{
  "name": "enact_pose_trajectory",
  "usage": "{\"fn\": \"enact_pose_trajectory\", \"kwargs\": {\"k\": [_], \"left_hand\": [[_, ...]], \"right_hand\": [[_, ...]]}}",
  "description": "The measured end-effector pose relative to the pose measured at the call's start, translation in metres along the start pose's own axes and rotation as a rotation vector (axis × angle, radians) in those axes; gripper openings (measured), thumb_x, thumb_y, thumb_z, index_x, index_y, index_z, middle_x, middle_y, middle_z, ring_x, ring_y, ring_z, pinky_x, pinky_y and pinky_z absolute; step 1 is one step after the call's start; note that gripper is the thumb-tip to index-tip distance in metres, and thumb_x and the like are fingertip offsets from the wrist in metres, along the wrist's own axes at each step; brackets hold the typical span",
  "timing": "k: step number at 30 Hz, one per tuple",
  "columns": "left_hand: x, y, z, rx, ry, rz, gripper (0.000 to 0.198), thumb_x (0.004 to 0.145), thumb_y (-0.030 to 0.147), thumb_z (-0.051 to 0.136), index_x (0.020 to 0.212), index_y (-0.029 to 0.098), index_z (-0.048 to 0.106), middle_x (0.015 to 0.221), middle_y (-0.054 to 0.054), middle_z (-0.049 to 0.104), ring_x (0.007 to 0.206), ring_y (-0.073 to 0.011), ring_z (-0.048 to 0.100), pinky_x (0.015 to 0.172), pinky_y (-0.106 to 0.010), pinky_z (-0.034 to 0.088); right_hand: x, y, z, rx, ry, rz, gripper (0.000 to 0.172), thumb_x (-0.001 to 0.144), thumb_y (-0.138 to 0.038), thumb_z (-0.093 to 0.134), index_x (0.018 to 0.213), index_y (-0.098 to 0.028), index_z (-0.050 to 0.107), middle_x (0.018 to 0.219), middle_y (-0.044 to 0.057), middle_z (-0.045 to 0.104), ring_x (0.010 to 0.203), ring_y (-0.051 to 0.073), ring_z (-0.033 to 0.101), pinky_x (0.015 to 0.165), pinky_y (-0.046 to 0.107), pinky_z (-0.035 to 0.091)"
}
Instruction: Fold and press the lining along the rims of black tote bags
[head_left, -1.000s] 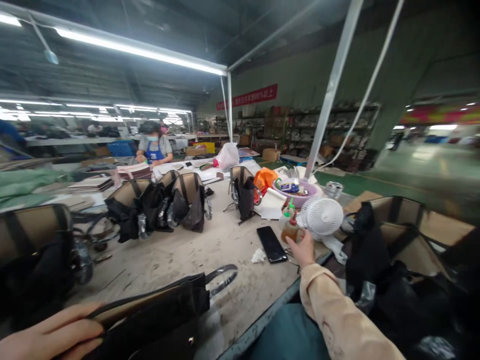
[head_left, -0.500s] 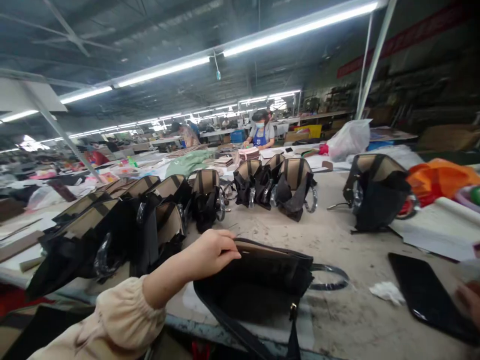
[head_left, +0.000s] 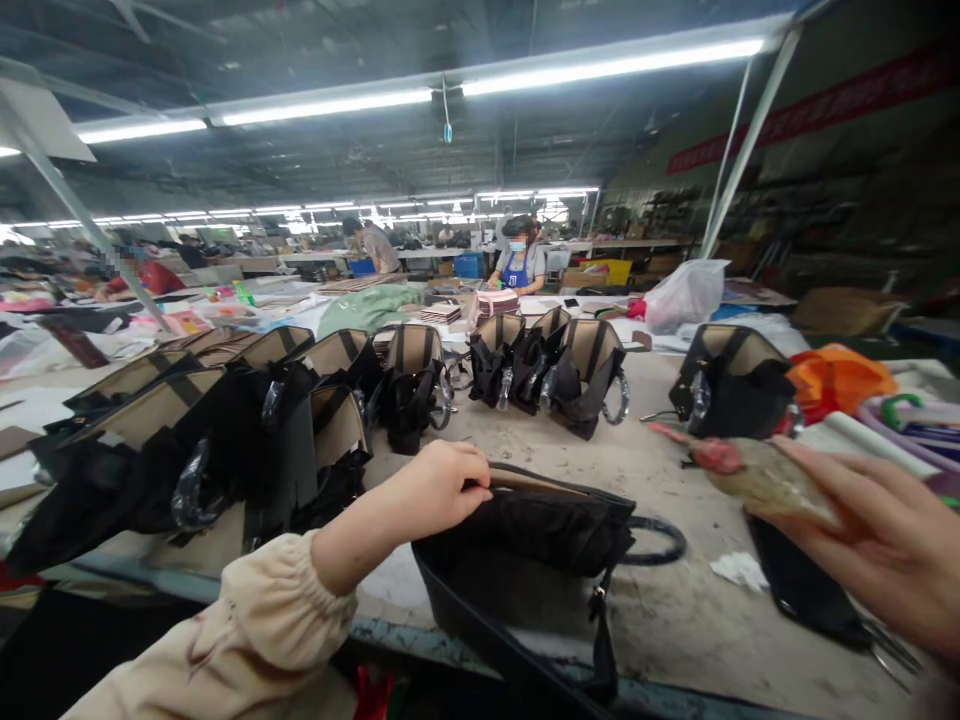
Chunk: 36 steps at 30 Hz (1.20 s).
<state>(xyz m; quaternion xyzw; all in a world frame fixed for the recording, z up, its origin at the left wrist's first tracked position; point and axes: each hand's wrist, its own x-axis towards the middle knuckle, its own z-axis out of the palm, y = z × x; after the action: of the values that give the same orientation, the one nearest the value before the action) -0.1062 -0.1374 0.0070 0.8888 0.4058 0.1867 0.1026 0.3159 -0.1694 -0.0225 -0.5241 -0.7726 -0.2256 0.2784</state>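
Note:
My left hand (head_left: 450,486) is closed on the upper edge of a black handbag (head_left: 547,530), which lies tilted near the table's front edge with its mouth open. A black loop handle (head_left: 656,540) sticks out to its right, and a strap with a small metal clasp hangs at the front. On the right, my right hand (head_left: 862,510) grips a yellowish translucent squeeze bottle (head_left: 780,482). Its reddish nozzle end points left, above the table and apart from the bag. The fingers of this hand are partly blurred.
Several black bags with beige insides (head_left: 412,375) stand at the left and back. Another bag (head_left: 731,385) stands at the back right beside orange plastic (head_left: 844,375). A black phone-like slab (head_left: 806,590) and crumpled white tissue (head_left: 739,570) lie below my right hand. A co-worker (head_left: 519,262) sits across.
My right hand has come in from the right edge, now with the squeeze bottle in it. My left hand still holds the bag's edge, and the view has turned slightly.

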Motion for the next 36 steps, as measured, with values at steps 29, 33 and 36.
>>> {"fn": "enact_pose_trajectory", "kwargs": {"k": [29, 33, 36], "left_hand": [[-0.001, 0.001, -0.001, 0.056, 0.033, -0.090, 0.012, 0.076, 0.024, 0.059, 0.071, 0.018, 0.068, 0.073, -0.003, 0.069, 0.071, -0.0167, 0.062, 0.067, -0.026, 0.042], [-0.002, 0.002, -0.002, 0.058, 0.031, -0.086, 0.012, 0.076, 0.025, 0.060, 0.071, 0.018, 0.068, 0.073, -0.003, 0.069, 0.071, -0.0170, 0.062, 0.067, -0.026, 0.043], [-0.002, 0.004, -0.003, 0.062, 0.023, -0.094, 0.012, 0.076, 0.024, 0.060, 0.071, 0.018, 0.069, 0.073, -0.003, 0.069, 0.070, -0.0168, 0.062, 0.067, -0.026, 0.043]], "right_hand": [[0.104, -0.162, -0.058, -0.100, -0.263, -0.707, 0.042, 0.087, -0.010, 0.037, 0.124, -0.025, 0.051, 0.089, 0.008, 0.055, 0.084, 0.022, 0.048, 0.075, 0.035, 0.040], [0.107, -0.168, -0.058, -0.119, -0.279, -0.715, 0.040, 0.089, -0.012, 0.037, 0.124, -0.026, 0.052, 0.085, 0.006, 0.054, 0.082, 0.021, 0.047, 0.073, 0.034, 0.038], [0.107, -0.169, -0.059, -0.132, -0.297, -0.703, 0.039, 0.089, -0.014, 0.038, 0.124, -0.025, 0.052, 0.085, 0.006, 0.054, 0.081, 0.021, 0.047, 0.073, 0.034, 0.037]]}}
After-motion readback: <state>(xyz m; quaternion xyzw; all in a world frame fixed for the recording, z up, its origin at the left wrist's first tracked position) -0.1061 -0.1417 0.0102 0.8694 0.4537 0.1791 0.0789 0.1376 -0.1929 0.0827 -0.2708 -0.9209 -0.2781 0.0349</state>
